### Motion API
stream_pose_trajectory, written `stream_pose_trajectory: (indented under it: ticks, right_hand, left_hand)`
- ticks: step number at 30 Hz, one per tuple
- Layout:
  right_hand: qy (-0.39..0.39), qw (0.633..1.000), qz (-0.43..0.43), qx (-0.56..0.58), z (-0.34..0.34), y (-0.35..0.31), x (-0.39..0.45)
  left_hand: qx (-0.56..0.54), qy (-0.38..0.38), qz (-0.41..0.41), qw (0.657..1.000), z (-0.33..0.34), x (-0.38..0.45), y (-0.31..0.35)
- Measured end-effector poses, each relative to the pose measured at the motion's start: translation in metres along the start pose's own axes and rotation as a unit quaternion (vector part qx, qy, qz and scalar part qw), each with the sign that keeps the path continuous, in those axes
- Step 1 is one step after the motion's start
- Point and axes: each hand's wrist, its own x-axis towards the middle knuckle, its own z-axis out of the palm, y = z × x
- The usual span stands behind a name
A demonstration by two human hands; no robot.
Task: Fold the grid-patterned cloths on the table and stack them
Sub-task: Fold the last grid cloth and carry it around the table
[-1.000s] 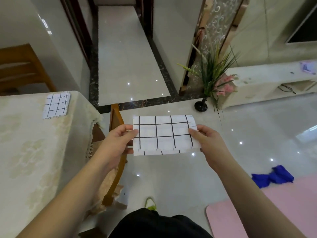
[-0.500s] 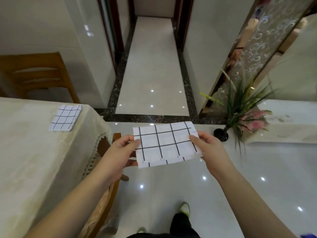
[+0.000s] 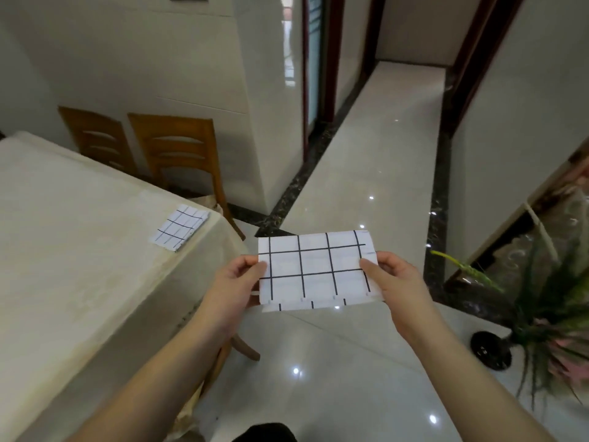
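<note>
The glossy tiled floor [image 3: 366, 173] fills most of the view, running away past the desk into a corridor edged with dark stone strips. The desk [image 3: 63, 250], draped in a cream tablecloth, takes up the left side and serves as the landmark here. Behind the desk's far edge stand two wooden chairs [image 3: 178, 148], backs against the white wall. Well to the right of the desk, at the edge of the view, a potted plant [image 3: 541, 314] with long green leaves and pink flowers stands on the floor in a dark round base.

Off the desk's right edge, held in the air over the floor, is a folded grid-patterned cloth [image 3: 315, 269], white with black lines, layered so that a lower edge peeks out beneath the top fold. The left hand [image 3: 236, 282] pinches its left edge, thumb on top and fingers beneath; the right hand [image 3: 395, 279] pinches its right edge the same way, so the cloth is stretched flat between them.

On the desk itself, near its far right corner, lies a smaller folded grid cloth [image 3: 180, 226], flat on the tablecloth and well apart from the held one.
</note>
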Motion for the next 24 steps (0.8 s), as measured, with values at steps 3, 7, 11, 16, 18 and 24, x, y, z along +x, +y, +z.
stream_pose_trajectory:
  ticks: [3, 7, 11, 16, 18, 24]
  right_hand:
    - [-0.032, 0.999, -0.006, -0.017, 0.007, -0.014, 0.033]
    - [-0.077, 0.996, -0.005, -0.035, 0.027, -0.029, 0.081]
    - [-0.111, 0.992, -0.011, -0.057, 0.058, -0.04, 0.135]
    - [-0.157, 0.984, -0.007, -0.078, 0.098, -0.057, 0.192]
    - [-0.171, 0.982, -0.008, -0.082, 0.111, -0.063, 0.212]
    - [-0.199, 0.975, 0.0, -0.096, 0.142, -0.072, 0.267]
  left_hand:
    - [-0.014, 0.037, 0.003, 0.999, 0.005, 0.018, 0.011]
    - [-0.03, 0.072, 0.005, 0.997, 0.004, 0.051, 0.025]
    - [-0.065, 0.115, 0.022, 0.991, -0.001, 0.089, 0.039]
    - [-0.104, 0.155, 0.017, 0.982, -0.017, 0.136, 0.056]
    - [-0.107, 0.158, 0.019, 0.981, -0.023, 0.151, 0.061]
    - [-0.113, 0.168, 0.019, 0.979, -0.035, 0.196, 0.077]
